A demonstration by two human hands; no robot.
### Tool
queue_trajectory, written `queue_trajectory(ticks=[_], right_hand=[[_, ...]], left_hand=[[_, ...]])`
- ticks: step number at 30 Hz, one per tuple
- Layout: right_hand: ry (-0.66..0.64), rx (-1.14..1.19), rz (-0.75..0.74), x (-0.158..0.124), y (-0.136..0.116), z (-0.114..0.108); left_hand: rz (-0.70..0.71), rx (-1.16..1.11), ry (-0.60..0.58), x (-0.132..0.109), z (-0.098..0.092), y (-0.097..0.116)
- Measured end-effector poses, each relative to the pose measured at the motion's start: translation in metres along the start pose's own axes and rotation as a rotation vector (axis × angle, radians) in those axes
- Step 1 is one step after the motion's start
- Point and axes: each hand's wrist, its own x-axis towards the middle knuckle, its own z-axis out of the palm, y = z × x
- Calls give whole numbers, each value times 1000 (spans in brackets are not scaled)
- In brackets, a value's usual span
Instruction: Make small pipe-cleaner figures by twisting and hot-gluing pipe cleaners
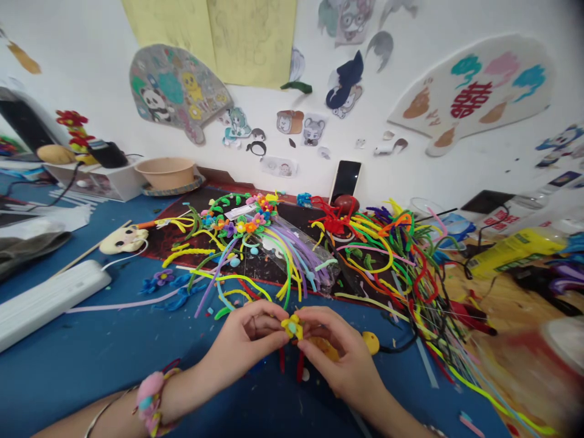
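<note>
Two hands (pixel 296 347) work a small yellow pipe-cleaner bloom (pixel 292 326) with a teal centre, held just above a blue mat (pixel 82 377) on a crowded craft tabletop. The left hand (pixel 255 340) is curled and pinches the bloom from one side between thumb and fingers, while the right hand (pixel 340 359) closes on it from the other. Neither hand is open, and the fingers hide part of the piece. Two red stems (pixel 300 367) hang beneath the hands, though it is impossible to tell whether they are joined to the bloom.

Ahead, a cluster of pipe-cleaner flowers (pixel 241 222) with green leaves appears largely formed, its long yellow, green and purple stems fanning toward the camera. Beside it, a clear plastic sleeve (pixel 296 261) holds lilac stems. To the right, a large heap of loose pipe cleaners (pixel 387 255) in green, orange, red and yellow looks unworked, suggesting that much of the material remains unused. Blue and purple flowers (pixel 162 280) lie near a white power strip (pixel 45 304), and a yellow ball (pixel 370 342) sits just beside the right hand. A pink pom-pom bracelet (pixel 150 395) circles the left wrist.
</note>
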Motion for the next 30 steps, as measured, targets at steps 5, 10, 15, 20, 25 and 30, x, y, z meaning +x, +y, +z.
queue_trajectory(ticks=[5,10,15,20,25,30], right_hand=[[7,-57,-52,1,-2,0],[2,-165,-129,1,-5,-2],[11,-211,-202,1,-3,-5],[34,-218,-229,3,-1,-4],[53,-222,-225,5,0,-4],[70,-228,-239,3,-3,-5]], left_hand=[[-72,-86,0,1,1,2],[-121,-117,-44,-1,1,4],[-147,-108,-30,-1,2,4],[-176,-82,-18,-1,1,4],[-182,-67,-26,-4,1,8],[-170,-29,-62,-5,1,14]])
